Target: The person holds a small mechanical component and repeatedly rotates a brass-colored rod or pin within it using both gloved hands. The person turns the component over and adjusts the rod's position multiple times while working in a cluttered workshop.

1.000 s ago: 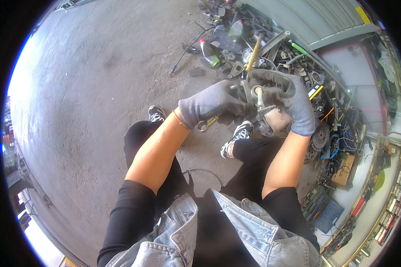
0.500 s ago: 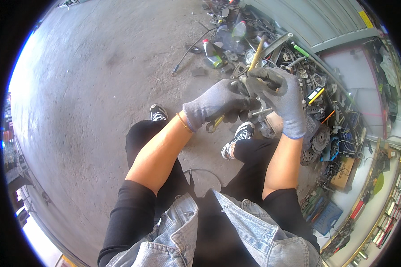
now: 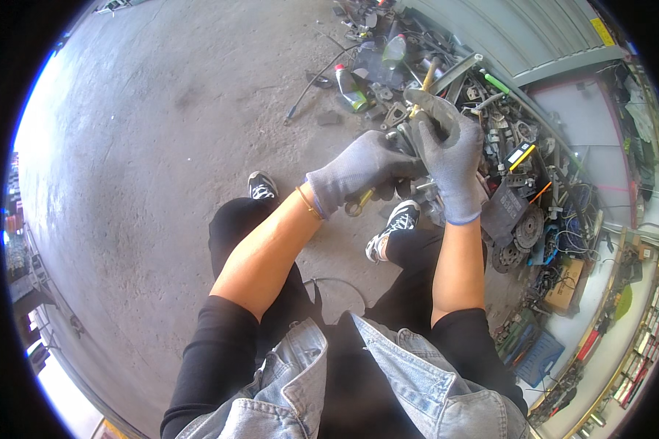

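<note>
My left hand [image 3: 366, 167], in a grey glove with dark palm and fingers, is closed around a ring-ended wrench and a dark metal part. The ring end of the wrench [image 3: 354, 209] sticks out below my fingers, with a short yellowish stretch of shaft. Some of the metal part [image 3: 401, 139] shows between my hands, but its kind is unclear. My right hand [image 3: 450, 150], gloved alike, is just right of it with bent fingers and the thumb drawn in. What its fingertips pinch is hidden. Both hands hang above the floor, in front of a scrap pile.
A heap of used car parts [image 3: 490, 110] spreads ahead and right, with a green-labelled bottle [image 3: 350, 89] and brake discs [image 3: 527, 228]. A cardboard box [image 3: 564, 285] and blue case [image 3: 540, 357] lie at right. My shoes [image 3: 394, 228] stand on the concrete floor [image 3: 161, 183]; a thin cable loops between my legs.
My right hand has moved slightly up and left, its fingers lifting off the metal part's lower side. My left hand, still holding the wrench, has shifted a little right.
</note>
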Demonstrator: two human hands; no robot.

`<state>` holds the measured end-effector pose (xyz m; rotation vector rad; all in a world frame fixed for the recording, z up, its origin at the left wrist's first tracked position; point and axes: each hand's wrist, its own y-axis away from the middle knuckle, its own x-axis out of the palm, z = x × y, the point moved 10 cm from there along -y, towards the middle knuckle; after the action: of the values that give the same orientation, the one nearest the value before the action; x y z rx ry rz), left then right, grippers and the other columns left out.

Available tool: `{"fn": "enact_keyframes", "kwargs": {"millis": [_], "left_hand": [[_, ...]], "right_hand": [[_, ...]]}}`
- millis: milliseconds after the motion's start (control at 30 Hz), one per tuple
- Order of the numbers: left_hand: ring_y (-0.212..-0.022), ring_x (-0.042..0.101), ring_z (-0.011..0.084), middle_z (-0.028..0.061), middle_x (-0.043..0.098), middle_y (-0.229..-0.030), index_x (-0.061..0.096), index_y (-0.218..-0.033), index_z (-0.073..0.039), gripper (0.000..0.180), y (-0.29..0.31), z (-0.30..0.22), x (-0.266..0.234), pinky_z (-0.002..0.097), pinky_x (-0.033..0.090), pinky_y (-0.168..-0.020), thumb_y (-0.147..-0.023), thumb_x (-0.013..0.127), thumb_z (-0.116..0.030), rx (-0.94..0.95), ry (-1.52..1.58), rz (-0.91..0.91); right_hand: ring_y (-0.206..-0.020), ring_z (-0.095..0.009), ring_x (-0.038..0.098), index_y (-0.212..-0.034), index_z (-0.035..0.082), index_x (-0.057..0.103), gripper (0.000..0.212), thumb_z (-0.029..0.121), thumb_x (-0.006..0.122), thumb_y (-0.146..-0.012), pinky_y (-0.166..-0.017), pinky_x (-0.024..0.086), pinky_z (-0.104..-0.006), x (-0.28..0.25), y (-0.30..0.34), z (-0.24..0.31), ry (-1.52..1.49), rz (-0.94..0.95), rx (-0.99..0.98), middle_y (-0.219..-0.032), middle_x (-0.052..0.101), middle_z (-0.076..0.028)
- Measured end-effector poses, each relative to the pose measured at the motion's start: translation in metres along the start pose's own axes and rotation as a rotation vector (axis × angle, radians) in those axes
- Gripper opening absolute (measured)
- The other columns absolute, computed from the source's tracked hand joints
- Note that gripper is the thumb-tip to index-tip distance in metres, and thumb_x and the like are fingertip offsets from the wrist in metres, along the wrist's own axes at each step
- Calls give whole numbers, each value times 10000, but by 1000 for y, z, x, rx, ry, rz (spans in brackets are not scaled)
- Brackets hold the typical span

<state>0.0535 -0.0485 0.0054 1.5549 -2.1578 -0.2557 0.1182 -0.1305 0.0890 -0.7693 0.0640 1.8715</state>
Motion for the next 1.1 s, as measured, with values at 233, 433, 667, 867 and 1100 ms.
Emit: {"fn": "enact_keyframes", "kwargs": {"millis": [233, 433, 667, 867, 1100], "left_hand": [[-518, 566, 75, 33, 662, -671, 741, -976, -37, 233, 10, -7, -2, 233, 410, -460, -889, 746, -254, -15, -19, -5], [-476, 512, 59, 36, 657, -665, 748, -1022, -60, 258, 18, -17, 6, 220, 344, -419, -859, 789, -255, 11, 69, 167], [-468, 506, 54, 26, 661, -668, 764, -982, -53, 252, 20, -15, 7, 221, 338, -409, -840, 807, -257, -2, 38, 202], [-489, 520, 56, 22, 649, -653, 752, -942, -49, 242, 15, -11, -7, 222, 353, -427, -852, 793, -269, -32, -51, 106], [-489, 488, 49, 7, 627, -650, 732, -899, -68, 258, 6, -10, -25, 224, 347, -446, -867, 781, -319, -9, -39, -99]], "right_hand": [[-1036, -109, 657, -1311, -3, 662, 431, 53, 737, -891, -926, 536, -267, 4, 1, -19, -417, 315, 180, -1182, 722, -43], [-1151, -105, 608, -1465, 15, 532, 761, -27, 846, -773, -1009, 531, -299, -2, 17, -11, -582, 545, 237, -1400, 619, -49], [-1256, -170, 581, -1408, 28, 593, 869, 95, 932, -610, -1068, 484, -321, 4, 22, -33, -668, 483, 347, -1352, 644, -53], [-1194, -190, 617, -1168, 13, 734, 631, 118, 944, -582, -1026, 517, -339, -18, 0, -6, -194, 287, -81, -1235, 678, -67], [-1100, -196, 642, -984, 64, 768, 423, 85, 915, -588, -921, 546, -361, -31, -4, 11, 234, -6, -164, -1086, 685, -52]]}}
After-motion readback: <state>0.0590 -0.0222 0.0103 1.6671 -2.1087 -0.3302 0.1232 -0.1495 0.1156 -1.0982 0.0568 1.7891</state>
